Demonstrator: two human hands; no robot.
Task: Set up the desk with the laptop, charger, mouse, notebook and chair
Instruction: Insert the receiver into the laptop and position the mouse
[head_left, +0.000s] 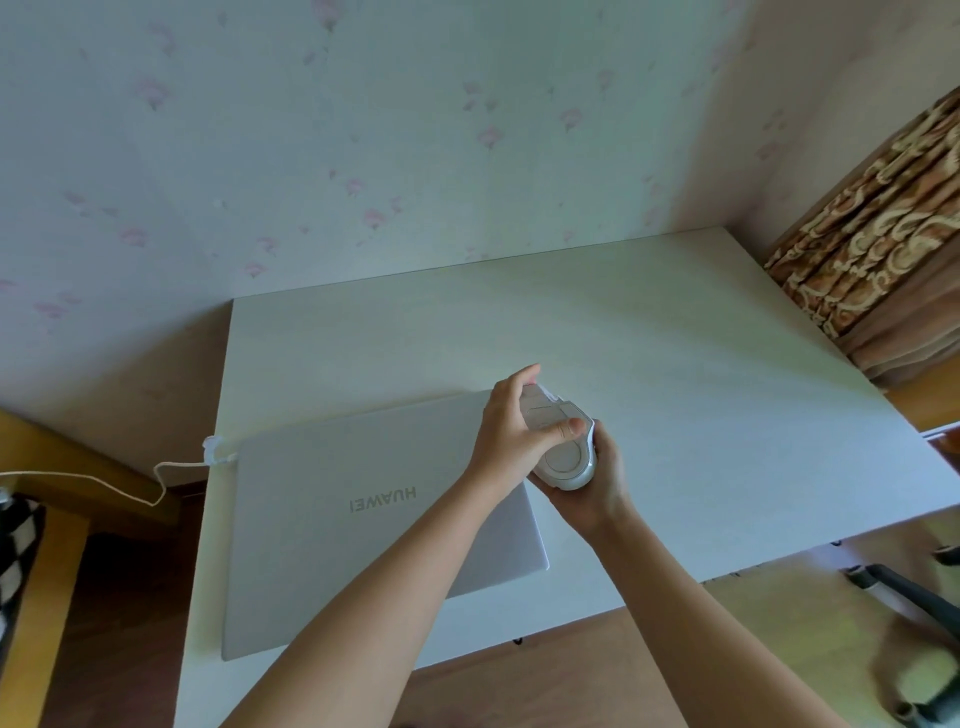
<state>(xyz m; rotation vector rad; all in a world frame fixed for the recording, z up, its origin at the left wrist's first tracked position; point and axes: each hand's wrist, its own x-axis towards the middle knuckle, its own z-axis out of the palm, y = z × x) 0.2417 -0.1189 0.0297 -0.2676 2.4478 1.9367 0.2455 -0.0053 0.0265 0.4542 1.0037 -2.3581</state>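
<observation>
A closed silver laptop (363, 525) lies on the left part of the white desk (675, 389). A white charger cable (156, 478) runs from its far left corner off the desk's left edge. Both my hands hold a white mouse (563, 447) turned underside up, just above the laptop's right edge. My right hand (592, 488) cups it from below, and my left hand (514, 436) grips it from the left with the thumb pressed on its underside. No notebook is in view.
A flowered wall rises behind the desk. A brown patterned curtain (872, 244) hangs at the right. Part of a dark chair base (914, 608) shows at lower right over the wood floor. A yellow wooden piece of furniture (47, 597) stands at left.
</observation>
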